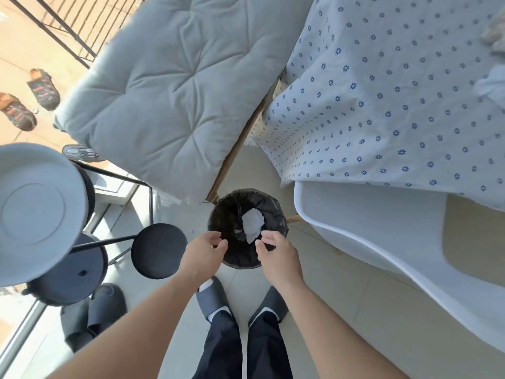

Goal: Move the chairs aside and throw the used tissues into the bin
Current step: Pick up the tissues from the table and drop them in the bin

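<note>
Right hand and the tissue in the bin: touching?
Cannot tell. In the head view, the right hand's fingertips overlap the lower edge of the white tissue over the bin; from above, contact and a gap look alike.

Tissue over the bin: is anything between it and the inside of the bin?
Nothing visible. The white tissue lies within the open mouth of the black-lined bin, with no lid or other object across it. The left hand and right hand hover open at the near rim, holding nothing.

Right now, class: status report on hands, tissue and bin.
Left hand, right hand open over bin. Tissue inside. Nothing blocking.
</note>
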`<state>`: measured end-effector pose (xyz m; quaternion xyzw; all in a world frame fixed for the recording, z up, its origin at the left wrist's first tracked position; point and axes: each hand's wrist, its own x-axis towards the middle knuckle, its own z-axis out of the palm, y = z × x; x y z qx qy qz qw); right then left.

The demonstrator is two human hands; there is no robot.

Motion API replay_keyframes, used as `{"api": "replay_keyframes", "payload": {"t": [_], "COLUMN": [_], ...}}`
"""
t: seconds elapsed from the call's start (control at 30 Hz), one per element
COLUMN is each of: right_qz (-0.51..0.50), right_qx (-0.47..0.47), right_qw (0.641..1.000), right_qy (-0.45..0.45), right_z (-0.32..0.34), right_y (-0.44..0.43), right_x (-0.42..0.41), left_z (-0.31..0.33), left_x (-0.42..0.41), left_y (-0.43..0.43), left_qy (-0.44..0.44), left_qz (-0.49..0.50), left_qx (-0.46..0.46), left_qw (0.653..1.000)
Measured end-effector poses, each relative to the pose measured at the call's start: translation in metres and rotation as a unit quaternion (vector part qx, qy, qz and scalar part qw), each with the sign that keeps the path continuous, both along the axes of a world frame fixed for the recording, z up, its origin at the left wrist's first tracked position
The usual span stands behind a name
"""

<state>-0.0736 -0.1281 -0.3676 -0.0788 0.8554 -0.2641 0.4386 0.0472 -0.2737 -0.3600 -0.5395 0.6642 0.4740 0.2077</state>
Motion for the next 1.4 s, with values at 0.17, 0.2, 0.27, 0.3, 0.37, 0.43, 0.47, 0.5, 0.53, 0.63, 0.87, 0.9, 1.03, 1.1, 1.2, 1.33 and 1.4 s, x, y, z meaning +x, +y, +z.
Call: {"api": "replay_keyframes", "payload": {"t": [0.17,0.2,0.27,0.3,0.37,0.43,0.47,0.5,0.53,0.63,0.87,0.9,1.03,1.1,1.2,1.33,1.4], "right_qz": [0.028,0.038,0.054,0.058,0.059,0.052,0.046,0.040,0.037,0.030,-0.008,-0.020,-0.069,-0.093,-0.131,-0.174,-0.185], "right_qx": [-0.023,-0.028,-0.036,-0.037,-0.041,-0.048,-0.053,-0.058,-0.063,-0.075,-0.082,-0.084,-0.097,-0.099,-0.106,-0.104,-0.096], "right_qw": [0.999,0.999,0.997,0.997,0.996,0.996,0.996,0.996,0.995,0.993,0.989,0.988,0.980,0.976,0.969,0.964,0.962], "right_qy": [0.016,0.021,0.033,0.037,0.044,0.051,0.055,0.059,0.062,0.081,0.121,0.129,0.160,0.172,0.179,0.172,0.174], "right_z": [0.115,0.143,0.201,0.228,0.280,0.325,0.343,0.357,0.368,0.388,0.420,0.425,0.438,0.440,0.440,0.432,0.425], "right_y": [-0.006,-0.008,-0.007,-0.005,0.003,0.013,0.018,0.023,0.028,0.038,0.057,0.059,0.077,0.090,0.110,0.137,0.149], "right_x": [-0.002,-0.002,0.002,0.006,0.015,0.027,0.031,0.036,0.040,0.043,0.003,-0.009,-0.065,-0.095,-0.140,-0.203,-0.236], "left_z": [0.105,0.131,0.186,0.215,0.271,0.319,0.337,0.353,0.365,0.385,0.408,0.409,0.415,0.420,0.422,0.417,0.411], "left_x": [0.003,0.005,0.008,0.010,0.014,0.017,0.018,0.019,0.020,0.020,-0.004,-0.012,-0.060,-0.088,-0.135,-0.204,-0.237], "left_y": [-0.005,-0.004,-0.003,-0.003,0.001,0.007,0.010,0.013,0.015,0.016,0.004,0.001,-0.007,-0.005,-0.005,-0.001,0.004], "left_qy": [0.028,0.037,0.051,0.059,0.082,0.102,0.108,0.114,0.122,0.138,0.161,0.167,0.184,0.190,0.197,0.198,0.195], "left_qz": [0.011,0.012,0.009,0.004,0.002,-0.007,-0.019,-0.034,-0.046,-0.073,-0.133,-0.138,-0.153,-0.165,-0.177,-0.184,-0.191], "left_qx": [-0.022,-0.025,-0.023,-0.020,-0.010,-0.011,-0.017,-0.024,-0.031,-0.044,-0.056,-0.052,-0.069,-0.076,-0.077,-0.071,-0.068], "left_qw": [0.999,0.999,0.998,0.998,0.997,0.995,0.994,0.993,0.991,0.987,0.976,0.975,0.968,0.965,0.961,0.960,0.960]}}
